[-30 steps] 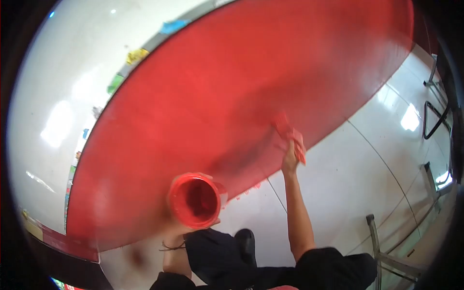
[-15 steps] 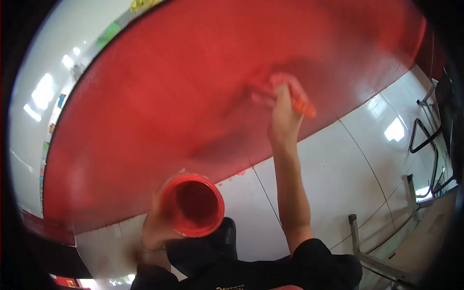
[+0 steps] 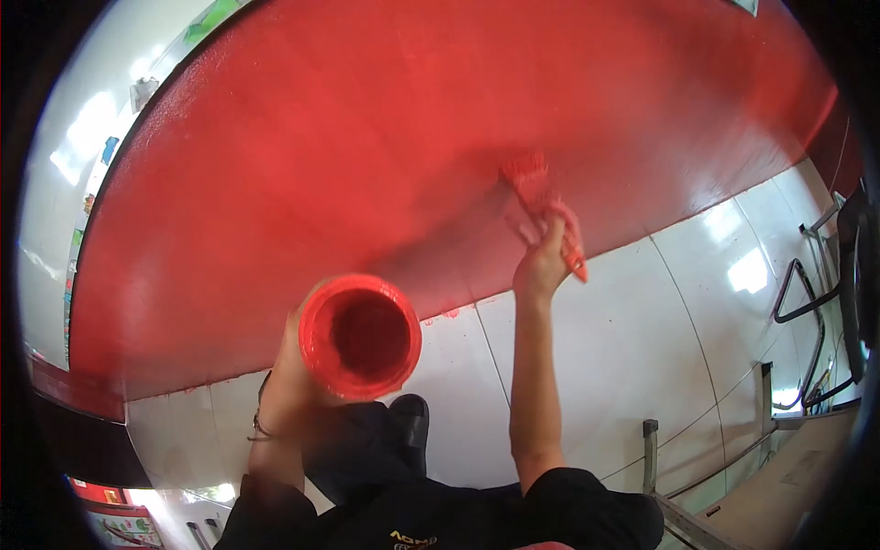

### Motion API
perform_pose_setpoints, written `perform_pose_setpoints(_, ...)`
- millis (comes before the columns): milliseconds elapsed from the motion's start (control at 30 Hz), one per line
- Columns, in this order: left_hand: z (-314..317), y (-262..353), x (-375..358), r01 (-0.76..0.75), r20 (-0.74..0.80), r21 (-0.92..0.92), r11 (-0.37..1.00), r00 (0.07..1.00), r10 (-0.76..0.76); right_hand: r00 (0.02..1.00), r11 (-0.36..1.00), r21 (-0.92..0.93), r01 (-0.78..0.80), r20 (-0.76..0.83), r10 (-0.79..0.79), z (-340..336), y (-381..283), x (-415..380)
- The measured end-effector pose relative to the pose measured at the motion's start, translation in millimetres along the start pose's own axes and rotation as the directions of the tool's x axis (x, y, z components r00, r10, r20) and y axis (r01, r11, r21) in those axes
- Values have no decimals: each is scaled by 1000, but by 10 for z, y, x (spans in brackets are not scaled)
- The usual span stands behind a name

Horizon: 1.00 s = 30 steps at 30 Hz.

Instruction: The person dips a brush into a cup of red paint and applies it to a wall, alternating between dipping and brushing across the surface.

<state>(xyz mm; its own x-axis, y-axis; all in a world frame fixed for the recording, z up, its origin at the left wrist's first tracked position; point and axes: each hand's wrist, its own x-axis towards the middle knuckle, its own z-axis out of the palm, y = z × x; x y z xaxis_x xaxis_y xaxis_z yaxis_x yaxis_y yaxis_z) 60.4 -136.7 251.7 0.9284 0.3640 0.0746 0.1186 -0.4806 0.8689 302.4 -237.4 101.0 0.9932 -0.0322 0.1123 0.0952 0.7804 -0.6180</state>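
A paintbrush (image 3: 527, 179) coated in red sits in my right hand (image 3: 548, 252), its bristles against the lower part of a red wall panel (image 3: 348, 119). The brush's orange-red handle end sticks out below the fingers. Toward the left, my left hand (image 3: 291, 357) is wrapped round an open paint container (image 3: 316, 344) with a red rim. Dark red paint shows inside it. Most of the left fingers are hidden behind the container.
Pale tiles (image 3: 614, 321) cover the floor, with red drips by the panel's base. A black shoe (image 3: 412, 426) shows below the container. Metal-framed furniture (image 3: 651, 458) and a black chair (image 3: 852, 275) stand on the right.
My right hand has come down a little, and the brush, blurred before, now shows clearly on the panel. The paint container has risen in view with my left hand.
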Motion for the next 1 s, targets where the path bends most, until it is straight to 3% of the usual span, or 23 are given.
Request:
perform_pose_setpoints(67, 36, -19, 96, -146, 1, 107, 983, 989, 147, 995, 1000, -20, -17, -96, 15, -329, 317, -167)
perform_pose_setpoints(133, 90, 3, 143, -168, 9, 80, 983, 986, 168, 981, 996, -58, -61, -188, 49, -690, 729, -299)
perform_pose_setpoints(167, 111, 26, 169, -191, 12, 62, 980, 982, 190, 958, 991, -81, -110, -275, 84, -779, 798, -334)
perform_pose_setpoints(267, 128, 27, 158, -246, 31, 63, 967, 969, 244, 941, 985, -111, -129, -327, 87, -630, 666, -328)
perform_pose_setpoints(333, 78, 20, 149, -277, 29, 30, 960, 961, 276, 956, 995, -59, -82, -288, 62, -149, 173, -247)
perform_pose_setpoints(400, 50, 35, 131, -260, 55, 14, 966, 964, 258, 998, 967, -250, 46, -34, -56, 334, -203, -116)
perform_pose_setpoints(533, -12, 55, 148, -252, 31, -18, 968, 967, 253, 989, 992, -129, 2, 148, 17, 1027, -975, 70)
perform_pose_setpoints(700, -57, 25, 237, -253, 36, -114, 961, 965, 258, 969, 999, -34, 38, 246, -29, 1776, -1508, 295)
perform_pose_setpoints(767, -39, 11, 267, -259, 37, -153, 954, 963, 267, 945, 989, 106, 100, 302, -128, 1995, -1648, 323)
perform_pose_setpoints(1000, -88, -25, 323, -292, 10, -221, 931, 954, 301, 915, 956, 227, 188, 314, -254, 1953, -1431, 320)
